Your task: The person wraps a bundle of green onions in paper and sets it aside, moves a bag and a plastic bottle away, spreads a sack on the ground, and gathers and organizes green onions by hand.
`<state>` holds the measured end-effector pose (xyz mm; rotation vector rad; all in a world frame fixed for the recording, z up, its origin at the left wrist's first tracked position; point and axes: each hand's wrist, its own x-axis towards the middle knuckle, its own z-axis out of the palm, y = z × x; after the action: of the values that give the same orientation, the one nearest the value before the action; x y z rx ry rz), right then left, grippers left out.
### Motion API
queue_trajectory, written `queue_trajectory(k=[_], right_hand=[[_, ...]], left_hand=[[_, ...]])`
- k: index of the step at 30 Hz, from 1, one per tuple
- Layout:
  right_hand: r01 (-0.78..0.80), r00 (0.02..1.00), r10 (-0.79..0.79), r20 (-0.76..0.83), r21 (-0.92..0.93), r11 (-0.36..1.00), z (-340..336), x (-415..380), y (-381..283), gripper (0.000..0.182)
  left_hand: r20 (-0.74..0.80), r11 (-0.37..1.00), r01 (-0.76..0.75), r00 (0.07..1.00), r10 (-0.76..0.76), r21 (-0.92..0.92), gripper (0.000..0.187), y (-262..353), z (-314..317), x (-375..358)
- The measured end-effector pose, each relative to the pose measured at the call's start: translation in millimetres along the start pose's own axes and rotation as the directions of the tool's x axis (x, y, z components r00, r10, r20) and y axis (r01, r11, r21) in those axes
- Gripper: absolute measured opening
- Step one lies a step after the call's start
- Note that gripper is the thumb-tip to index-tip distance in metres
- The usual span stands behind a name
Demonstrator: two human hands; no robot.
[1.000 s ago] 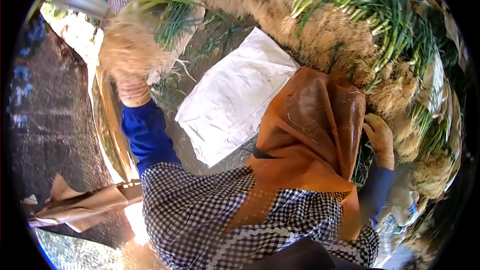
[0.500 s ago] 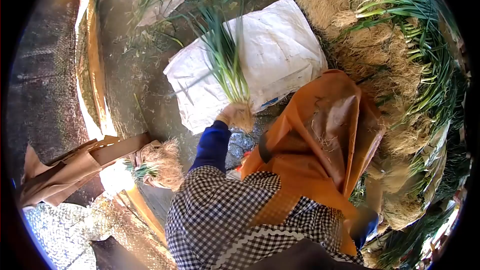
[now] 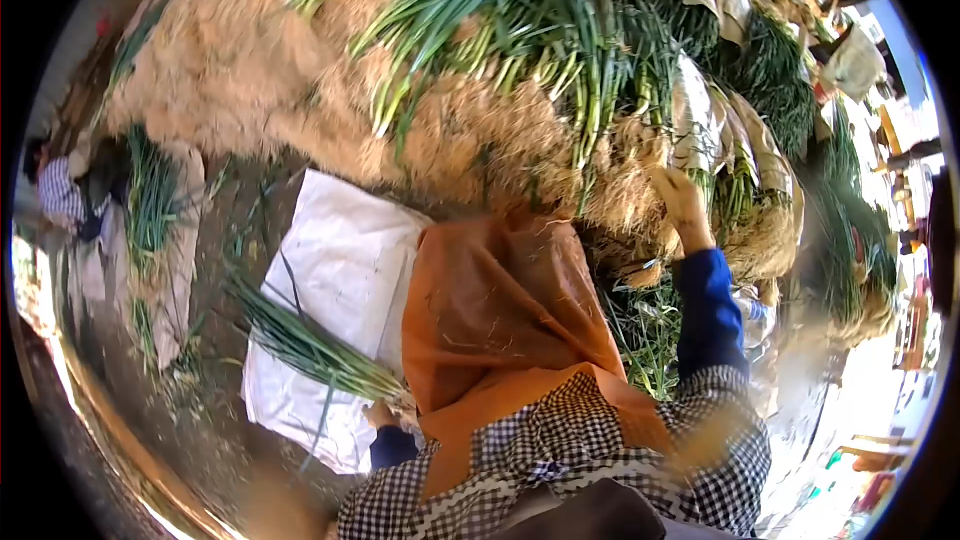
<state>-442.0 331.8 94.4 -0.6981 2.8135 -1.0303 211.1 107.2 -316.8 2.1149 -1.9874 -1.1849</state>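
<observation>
My left hand (image 3: 378,415) is closed around the root end of a bunch of green onions (image 3: 320,345), whose long leaves point up and left over a white sack (image 3: 345,230). My right hand (image 3: 682,198) is stretched out to the right, at the edge of a big heap of green onions (image 3: 570,50) with shaggy tan roots (image 3: 450,135). Its fingers look extended and hold nothing that I can see. An orange-brown apron (image 3: 510,310) covers my lap between the two hands.
At the far left another person (image 3: 62,190) sits beside more green onions (image 3: 150,190) on a strip of cloth. Wrapped bundles (image 3: 765,165) stand to the right of the heap. Loose green leaves (image 3: 648,335) lie beside my apron.
The view has swung right toward the heap. My left hand still grips the bunch, now low beside the apron. My right hand has come into view, reaching to the heap.
</observation>
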Motion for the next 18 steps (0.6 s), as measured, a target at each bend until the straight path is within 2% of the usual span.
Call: queue_trajectory(k=[1, 2, 4, 5, 6, 7, 8, 10, 11, 12, 13, 14, 16, 17, 18], right_hand=[[-0.100, 0.995, 0.098, 0.022, 0.178, 0.979, 1, 13, -12, 0.033], [-0.193, 0.981, 0.181, 0.068, 0.347, 0.918, 1, 27, -23, 0.033], [-0.248, 0.962, 0.172, 0.213, 0.414, 0.876, 33, 70, -25, 0.043], [-0.069, 0.987, 0.022, 0.157, 0.297, 0.953, 80, 108, 14, 0.048], [-0.043, 0.989, 0.004, 0.150, 0.257, 0.965, 106, 129, 31, 0.051], [-0.017, 0.990, -0.014, 0.143, 0.217, 0.976, 131, 150, 47, 0.054], [-0.043, 0.986, -0.011, 0.169, 0.313, 0.949, 117, 139, 34, 0.048], [-0.105, 0.976, -0.006, 0.220, 0.491, 0.865, 87, 115, 6, 0.038], [-0.066, 0.979, -0.054, 0.197, 0.557, 0.828, 68, 91, 9, 0.034], [-0.138, 0.969, -0.024, 0.247, 0.614, 0.777, 49, 67, 9, 0.032], [-0.211, 0.955, 0.007, 0.297, 0.661, 0.720, 30, 42, 9, 0.030], [-0.397, 0.895, 0.100, 0.435, 0.673, 0.624, 17, 12, 3, 0.030], [-0.366, 0.898, 0.067, 0.434, 0.656, 0.660, 18, -38, 13, 0.030], [-0.376, 0.896, 0.057, 0.441, 0.684, 0.624, 34, -52, 24, 0.030], [-0.379, 0.895, 0.035, 0.445, 0.716, 0.586, 55, -63, 46, 0.029]], left_hand=[[-0.317, 0.888, -0.088, 0.946, -0.067, -0.452, 0.030, 28, -4, -9], [-0.344, 0.885, -0.120, 0.938, -0.048, -0.451, 0.033, 69, -27, -4], [-0.297, 0.830, -0.263, 0.947, 0.124, -0.492, 0.042, 154, -60, -11], [-0.307, 0.789, -0.358, 0.925, 0.225, -0.499, 0.040, 207, -70, -18], [-0.318, 0.742, -0.446, 0.892, 0.321, -0.501, 0.038, 260, -78, -28], [-0.279, 0.636, -0.490, 0.869, 0.408, -0.596, 0.035, 309, -82, -43], [-0.243, 0.522, -0.510, 0.834, 0.496, -0.684, 0.031, 356, -84, -62], [-0.198, 0.388, -0.560, 0.720, 0.666, -0.732, 0.030, 435, -83, -106], [-0.134, 0.348, -0.534, 0.669, 0.731, -0.771, 0.031, 462, -76, -123], [-0.069, 0.310, -0.496, 0.607, 0.792, -0.811, 0.032, 488, -66, -139], [-0.009, 0.302, -0.475, 0.548, 0.837, -0.827, 0.033, 511, -51, -160], [0.054, 0.302, -0.449, 0.487, 0.872, -0.841, 0.034, 528, -32, -179], [0.295, 0.405, -0.137, 0.488, 0.822, -0.904, 0.034, 547, 28, -210], [0.525, 0.548, 0.069, 0.407, 0.748, -0.834, 0.034, 553, 42, -223], [0.710, 0.666, 0.246, 0.283, 0.645, -0.704, 0.033, 552, 61, -237]])
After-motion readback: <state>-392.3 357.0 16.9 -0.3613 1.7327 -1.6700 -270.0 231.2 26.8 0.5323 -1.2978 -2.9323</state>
